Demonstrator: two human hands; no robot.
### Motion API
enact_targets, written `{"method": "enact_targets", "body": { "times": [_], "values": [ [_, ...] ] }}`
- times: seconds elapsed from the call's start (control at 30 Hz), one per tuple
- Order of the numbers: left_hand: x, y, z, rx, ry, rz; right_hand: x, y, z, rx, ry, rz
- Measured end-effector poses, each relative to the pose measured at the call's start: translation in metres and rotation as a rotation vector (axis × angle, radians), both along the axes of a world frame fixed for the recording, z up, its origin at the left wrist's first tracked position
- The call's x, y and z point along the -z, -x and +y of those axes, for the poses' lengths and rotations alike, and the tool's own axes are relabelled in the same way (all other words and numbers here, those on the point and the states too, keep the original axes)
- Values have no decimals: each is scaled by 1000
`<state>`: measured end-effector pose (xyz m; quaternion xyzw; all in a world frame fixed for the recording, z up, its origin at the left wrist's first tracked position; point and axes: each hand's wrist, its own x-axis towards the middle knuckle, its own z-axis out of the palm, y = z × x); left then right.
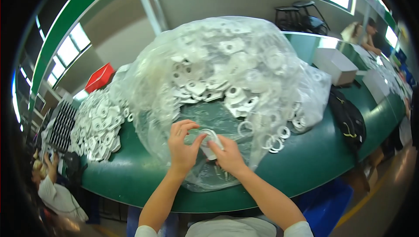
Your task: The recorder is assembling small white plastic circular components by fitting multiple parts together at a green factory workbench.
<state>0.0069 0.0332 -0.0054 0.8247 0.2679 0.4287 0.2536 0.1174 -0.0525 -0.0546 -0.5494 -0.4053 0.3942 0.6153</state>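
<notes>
Over the green table (135, 182), my right hand (229, 153) grips a white plastic part with a round ring-shaped end (208, 151), its thumb lying on the near face. My left hand (182, 147) is at the part's left side. Its thumb tip reaches the ring, while its fingers are curved and spread above, with a gap between them and the thumb. Beneath both hands spreads a clear plastic bag (152, 123). Inside it, behind my hands, lies a large heap of similar white parts (238, 99). Loose white rings (274, 143) lie right of my right hand.
A second pile of white parts (98, 125) lies left, by a red bin (99, 77) and black stacked trays (64, 125). On the right are a white box (335, 66) and a black bag (348, 119). People sit at far left and far right. A blue bin (325, 202) stands below the table.
</notes>
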Motion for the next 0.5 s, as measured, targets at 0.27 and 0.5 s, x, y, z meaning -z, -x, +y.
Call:
{"method": "enact_targets", "body": {
  "times": [0.27,0.5],
  "values": [
    [4,-131,-79,598,-364,449,14,-8,6,-20,44,69],
    [21,-184,-95,491,-470,684,-8,-8,0,-8,23,282]
  ]
}}
